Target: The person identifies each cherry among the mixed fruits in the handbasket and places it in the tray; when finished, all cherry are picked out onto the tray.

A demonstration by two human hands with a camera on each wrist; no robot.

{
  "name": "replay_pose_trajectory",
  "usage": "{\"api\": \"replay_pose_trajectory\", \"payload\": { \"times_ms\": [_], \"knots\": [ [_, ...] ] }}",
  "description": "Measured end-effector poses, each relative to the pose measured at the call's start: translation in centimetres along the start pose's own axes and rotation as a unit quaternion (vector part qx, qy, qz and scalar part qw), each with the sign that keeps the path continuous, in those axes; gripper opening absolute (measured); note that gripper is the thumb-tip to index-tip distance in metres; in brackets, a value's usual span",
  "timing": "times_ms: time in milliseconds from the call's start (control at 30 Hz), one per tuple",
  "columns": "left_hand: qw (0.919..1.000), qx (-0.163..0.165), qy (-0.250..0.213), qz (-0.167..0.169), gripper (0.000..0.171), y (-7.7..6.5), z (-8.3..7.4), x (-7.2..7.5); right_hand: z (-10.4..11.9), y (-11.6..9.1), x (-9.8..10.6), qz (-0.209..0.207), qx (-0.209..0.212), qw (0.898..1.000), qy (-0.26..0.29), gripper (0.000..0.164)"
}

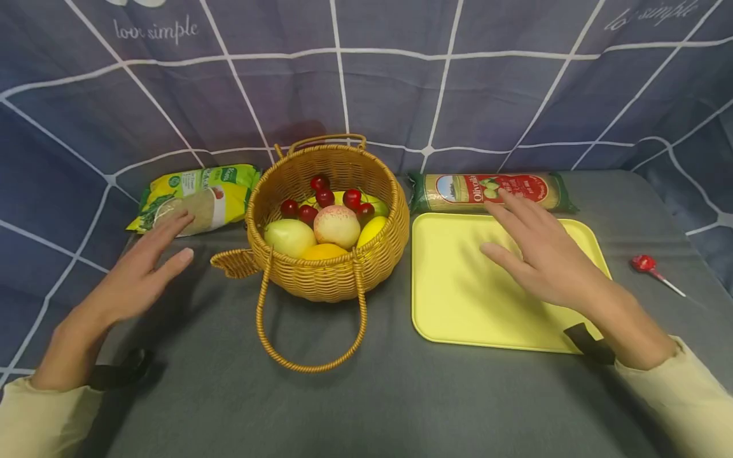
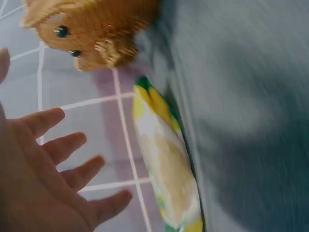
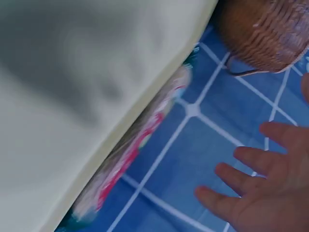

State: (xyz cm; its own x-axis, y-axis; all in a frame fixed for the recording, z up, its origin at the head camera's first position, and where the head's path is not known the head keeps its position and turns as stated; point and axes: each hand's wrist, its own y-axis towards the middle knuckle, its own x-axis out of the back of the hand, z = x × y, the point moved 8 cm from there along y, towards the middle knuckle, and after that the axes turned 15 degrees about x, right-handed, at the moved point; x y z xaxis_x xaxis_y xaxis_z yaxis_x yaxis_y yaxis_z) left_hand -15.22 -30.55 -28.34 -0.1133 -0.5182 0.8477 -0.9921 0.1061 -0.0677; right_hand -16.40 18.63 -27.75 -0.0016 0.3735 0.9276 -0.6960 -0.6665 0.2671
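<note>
The left hand [image 1: 140,270] hangs above the counter [image 1: 229,394] with its fingers straight, spread apart and holding nothing. The yellow-and-green bag [image 1: 226,191] lies at 1 o'clock from that palm; from the head view the fingertips overlap its lower edge, but the left wrist view shows a gap between them. The wicker basket [image 1: 321,280] stands at 3 o'clock from the same hand, well clear of the thumb.

The right hand [image 1: 544,261] hovers over the yellow tray [image 1: 446,280], its fingers also apart and empty, pointing toward 11 o'clock. In that direction, just past the tray's far edge, lies the red-labelled noodle packet [image 1: 446,193]; the fingertips cross in front of it in the head view without touching it in the right wrist view. The basket is at 9 o'clock from this hand, and a red lollipop [image 1: 644,263] lies at 3 o'clock, beyond the tray.

Inside the basket, a peach [image 1: 336,226] sits near the middle, with dark red cherries [image 1: 324,197] around its 12 o'clock side, a pale green pear [image 1: 289,238] at 8, an orange fruit [image 1: 324,252] at 6 and a yellow fruit [image 1: 372,231] at 4. One looped handle [image 1: 362,318] drops outward toward 6 o'clock.
</note>
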Motion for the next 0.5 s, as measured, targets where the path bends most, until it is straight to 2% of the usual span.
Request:
{"api": "replay_pose_trajectory", "payload": {
  "times_ms": [100, 167, 200, 267, 333, 400, 433, 500],
  "knots": [
    [0.996, -0.005, -0.089, 0.015, 0.055, -0.2, -1.2, 0.2, 1.2, 0.8, 1.2, -0.046, 0.001, 0.999, 0.024, 0.061],
    [0.9906, -0.022, -0.134, 0.02, 0.055, -0.2, -2.4, 0.3, 2.3, 1.5, 2.0, -0.076, 0.011, 0.997, 0.034, 0.057],
    [0.9859, -0.036, -0.161, 0.027, 0.055, -0.2, -3.1, 0.2, 2.9, 1.9, 2.4, -0.091, 0.02, 0.995, 0.039, 0.055],
    [0.9702, -0.069, -0.228, 0.047, 0.057, -0.1, -4.5, 0.1, 4.3, 2.9, 3.1, -0.121, 0.045, 0.99, 0.057, 0.05],
    [0.9554, -0.091, -0.273, 0.067, 0.057, 0.2, -5.8, -0.1, 5.6, 4.2, 3.6, -0.143, 0.073, 0.983, 0.088, 0.045],
    [0.9443, -0.097, -0.301, 0.092, 0.059, 0.7, -6.8, -0.6, 6.7, 5.8, 3.8, -0.149, 0.092, 0.977, 0.124, 0.04],
    [0.9435, -0.093, -0.302, 0.1, 0.06, 1.0, -7.2, -0.9, 7.2, 6.6, 3.8, -0.149, 0.099, 0.974, 0.139, 0.038],
    [0.9507, -0.083, -0.28, 0.105, 0.062, 1.6, -7.7, -1.4, 8.0, 8.4, 3.7, -0.14, 0.11, 0.969, 0.17, 0.035]
  ]
}}
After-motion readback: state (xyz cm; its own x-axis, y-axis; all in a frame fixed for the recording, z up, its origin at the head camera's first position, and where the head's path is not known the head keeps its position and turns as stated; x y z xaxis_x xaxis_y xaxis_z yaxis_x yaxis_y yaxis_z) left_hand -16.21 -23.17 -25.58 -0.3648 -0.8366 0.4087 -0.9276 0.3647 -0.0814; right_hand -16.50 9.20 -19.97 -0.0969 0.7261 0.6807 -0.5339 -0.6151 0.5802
